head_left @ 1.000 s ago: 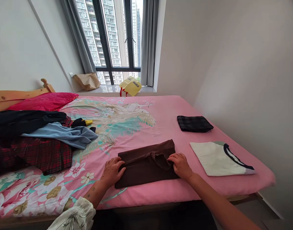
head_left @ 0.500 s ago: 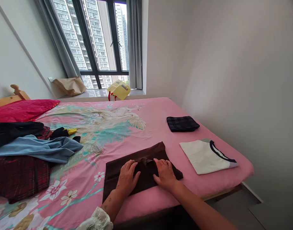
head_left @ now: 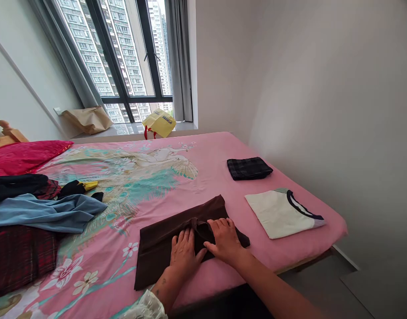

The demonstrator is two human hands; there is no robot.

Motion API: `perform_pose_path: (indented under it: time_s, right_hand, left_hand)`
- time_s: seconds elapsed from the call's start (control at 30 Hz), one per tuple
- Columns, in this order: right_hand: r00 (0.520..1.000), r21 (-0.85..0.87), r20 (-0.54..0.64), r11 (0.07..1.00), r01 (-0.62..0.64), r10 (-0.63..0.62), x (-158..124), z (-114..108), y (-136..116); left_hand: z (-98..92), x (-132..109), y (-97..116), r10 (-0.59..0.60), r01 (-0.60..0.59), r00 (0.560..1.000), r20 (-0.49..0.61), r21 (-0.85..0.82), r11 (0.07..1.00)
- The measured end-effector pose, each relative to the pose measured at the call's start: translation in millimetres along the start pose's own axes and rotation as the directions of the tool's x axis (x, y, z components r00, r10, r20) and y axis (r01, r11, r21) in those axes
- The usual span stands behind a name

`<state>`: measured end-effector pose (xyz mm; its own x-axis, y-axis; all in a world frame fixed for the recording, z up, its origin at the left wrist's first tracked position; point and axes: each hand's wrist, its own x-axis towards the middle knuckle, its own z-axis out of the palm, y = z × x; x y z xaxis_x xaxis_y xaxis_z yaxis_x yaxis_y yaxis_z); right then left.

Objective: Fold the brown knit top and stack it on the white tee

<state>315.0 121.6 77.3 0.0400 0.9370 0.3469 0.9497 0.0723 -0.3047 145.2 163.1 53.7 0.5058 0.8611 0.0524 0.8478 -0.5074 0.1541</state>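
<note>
Because the flat-folded dark-brown cloth garment (head_left: 158, 247) seems limp, left hand (head_left: 186, 253) and right hand (head_left: 225, 240) steady it from atop, fingers slightly spread

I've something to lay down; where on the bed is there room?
Bare bedspread stretches behind the brown garment, between the heaped clothes and folded plaid cloth. Only a narrow strip separates that garment from the cream shirt; the left side is crowded.

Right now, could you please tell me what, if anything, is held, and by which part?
The left hand lies flat on the brown garment, gripping nothing; the right hand touches its looped part; whether it pinches there cannot be told.
</note>
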Motion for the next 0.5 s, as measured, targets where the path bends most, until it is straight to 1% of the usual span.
perform_pose_path:
  time_s: [0.1, 0.17, 0.23, 0.3, 0.4, 0.5]
  right_hand:
    - [0.999, -0.012, 0.052, 1.000, -0.011, 0.012, -6.5, 10.6, 3.7]
    - [1.000, 0.021, 0.023, 1.000, -0.004, 0.004, -6.2, 12.0, 6.9]
    - [0.999, 0.048, -0.033, 0.999, 0.024, -0.022, -4.3, 9.3, 9.7]
    - [0.997, 0.050, -0.062, 0.997, 0.054, -0.051, -3.9, 5.9, 11.5]
    - [0.996, 0.041, -0.028, 0.995, 0.088, -0.087, -10.0, 5.1, 12.2]
    - [0.992, 0.102, -0.010, 0.987, 0.125, -0.124, -21.1, 7.5, 10.9]
  left_hand:
    - [2.1, -1.7, -1.2, -0.005, 0.005, 1.000, 0.015, -0.016, 1.000]
    - [3.5, -2.1, -2.1, -0.012, 0.012, 1.000, 0.017, -0.022, 1.000]
    - [4.1, -1.4, -3.1, -0.037, 0.037, 0.999, 0.010, -0.030, 0.999]
    - [4.5, -0.9, -4.8, -0.064, 0.063, 0.998, -0.010, -0.042, 0.997]
    - [5.7, -2.7, -11.1, -0.063, 0.057, 0.994, -0.089, -0.071, 0.996]
    - [5.5, -5.4, -21.0, -0.027, -0.002, 0.971, -0.240, -0.119, 0.993]
